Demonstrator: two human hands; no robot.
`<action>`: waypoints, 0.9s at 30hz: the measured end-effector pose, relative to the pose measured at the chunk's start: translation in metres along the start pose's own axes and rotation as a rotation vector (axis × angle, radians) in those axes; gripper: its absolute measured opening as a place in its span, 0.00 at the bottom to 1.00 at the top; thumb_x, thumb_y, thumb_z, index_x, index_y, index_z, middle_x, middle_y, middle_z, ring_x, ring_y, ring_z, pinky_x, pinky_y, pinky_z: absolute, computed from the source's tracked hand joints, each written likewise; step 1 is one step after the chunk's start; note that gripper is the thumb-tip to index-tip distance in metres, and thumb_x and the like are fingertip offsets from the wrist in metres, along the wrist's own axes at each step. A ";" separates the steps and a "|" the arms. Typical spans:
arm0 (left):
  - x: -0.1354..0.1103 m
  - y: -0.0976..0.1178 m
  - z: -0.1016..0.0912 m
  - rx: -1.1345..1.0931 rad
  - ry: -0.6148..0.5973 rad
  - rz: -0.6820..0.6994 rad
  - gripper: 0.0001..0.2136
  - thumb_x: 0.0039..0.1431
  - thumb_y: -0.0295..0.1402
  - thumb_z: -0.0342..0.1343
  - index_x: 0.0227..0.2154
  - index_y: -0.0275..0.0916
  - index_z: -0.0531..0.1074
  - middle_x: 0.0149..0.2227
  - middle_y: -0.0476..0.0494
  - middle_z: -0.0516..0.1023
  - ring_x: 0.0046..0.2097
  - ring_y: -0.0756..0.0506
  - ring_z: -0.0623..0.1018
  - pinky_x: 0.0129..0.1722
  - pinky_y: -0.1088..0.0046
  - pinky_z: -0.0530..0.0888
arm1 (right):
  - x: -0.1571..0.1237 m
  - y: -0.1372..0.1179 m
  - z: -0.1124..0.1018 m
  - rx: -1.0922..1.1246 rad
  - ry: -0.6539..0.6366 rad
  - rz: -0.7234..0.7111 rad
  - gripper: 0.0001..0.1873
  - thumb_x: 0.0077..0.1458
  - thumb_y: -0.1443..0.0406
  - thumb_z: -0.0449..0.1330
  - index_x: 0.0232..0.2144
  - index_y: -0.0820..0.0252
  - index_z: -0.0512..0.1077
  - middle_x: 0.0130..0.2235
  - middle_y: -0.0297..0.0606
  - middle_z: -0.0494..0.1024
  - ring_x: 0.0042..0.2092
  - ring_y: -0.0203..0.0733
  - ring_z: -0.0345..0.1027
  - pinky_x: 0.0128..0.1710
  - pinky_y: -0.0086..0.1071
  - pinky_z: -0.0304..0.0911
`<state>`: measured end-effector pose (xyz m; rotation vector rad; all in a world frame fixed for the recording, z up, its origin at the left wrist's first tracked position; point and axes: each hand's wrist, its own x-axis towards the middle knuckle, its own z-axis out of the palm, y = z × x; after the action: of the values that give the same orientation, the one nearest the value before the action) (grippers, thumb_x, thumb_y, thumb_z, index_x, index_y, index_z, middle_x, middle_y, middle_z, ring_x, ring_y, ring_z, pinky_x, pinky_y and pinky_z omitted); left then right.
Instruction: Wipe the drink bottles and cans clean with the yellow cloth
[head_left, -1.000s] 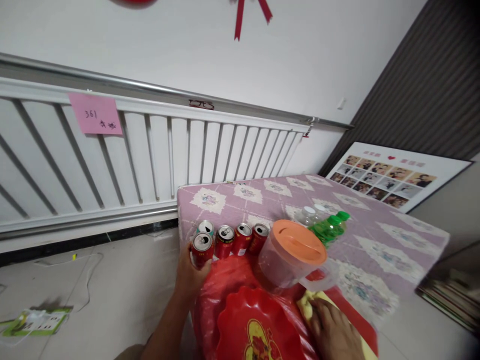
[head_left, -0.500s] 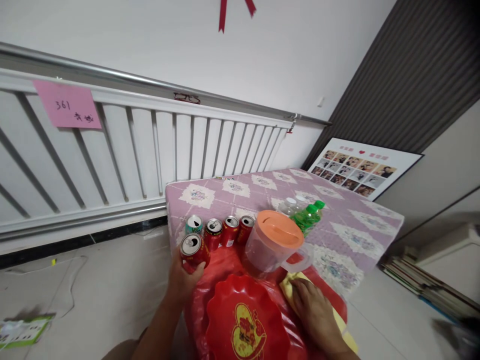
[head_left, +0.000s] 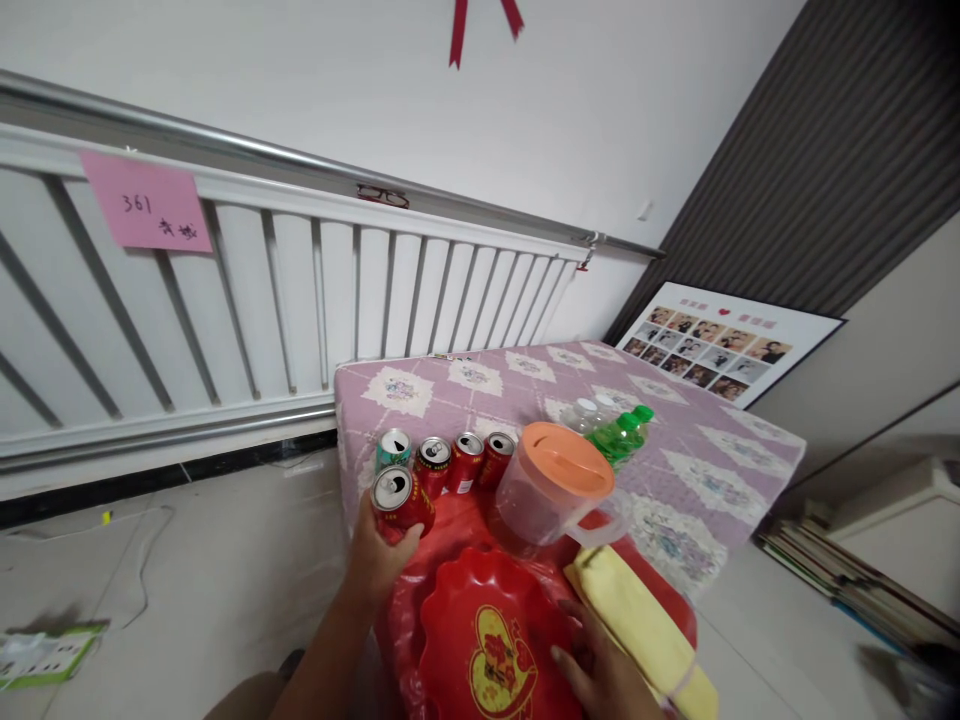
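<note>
My left hand point(head_left: 381, 550) is wrapped round an opened red drink can point(head_left: 403, 502), in front of a row of cans at the left of the red-covered surface. My right hand point(head_left: 604, 665) rests over the right rim of a red scalloped tray point(head_left: 450, 640), thumb and fingers apart. Just right of that hand lies a folded yellow cloth point(head_left: 641, 620). Behind the tray stands a clear pitcher point(head_left: 529, 505) with an orange lid. A teal can point(head_left: 393, 450) and several red cans point(head_left: 466, 462) stand left of the pitcher.
Green-capped bottles point(head_left: 619, 440) and white-capped clear bottles point(head_left: 581, 412) stand behind the pitcher on a purple flowered cloth point(head_left: 525, 365). A white radiator point(head_left: 375, 290) runs along the wall. A framed photo board point(head_left: 720, 345) leans at the back right.
My right hand has let go of the yellow cloth and moved left to the tray's rim. My left hand still holds the red can, at nearly the same place.
</note>
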<state>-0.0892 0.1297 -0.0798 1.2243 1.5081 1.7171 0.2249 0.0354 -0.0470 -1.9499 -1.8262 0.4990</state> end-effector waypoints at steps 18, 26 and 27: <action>0.012 0.003 -0.016 -0.066 0.063 -0.092 0.28 0.46 0.35 0.66 0.52 0.39 0.67 0.44 0.40 0.83 0.42 0.40 0.84 0.44 0.62 0.82 | 0.028 -0.046 0.028 0.340 -0.049 -0.048 0.20 0.57 0.58 0.53 0.50 0.56 0.71 0.36 0.40 0.84 0.36 0.50 0.80 0.38 0.42 0.75; -0.010 0.017 -0.009 0.094 -0.296 0.097 0.45 0.38 0.29 0.72 0.64 0.43 0.63 0.62 0.34 0.76 0.62 0.30 0.76 0.63 0.48 0.72 | 0.024 -0.031 0.023 0.099 0.155 -0.129 0.20 0.57 0.57 0.56 0.49 0.57 0.75 0.48 0.48 0.82 0.49 0.55 0.78 0.55 0.50 0.70; -0.012 0.019 -0.009 0.139 -0.345 0.131 0.46 0.39 0.29 0.72 0.65 0.43 0.62 0.63 0.33 0.74 0.63 0.30 0.74 0.63 0.47 0.71 | 0.023 -0.036 0.020 0.087 0.179 -0.160 0.21 0.57 0.56 0.56 0.50 0.58 0.75 0.49 0.49 0.82 0.50 0.56 0.77 0.56 0.51 0.69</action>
<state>-0.0889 0.1108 -0.0642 1.6286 1.3804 1.4044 0.1853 0.0608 -0.0439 -1.7158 -1.7972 0.3352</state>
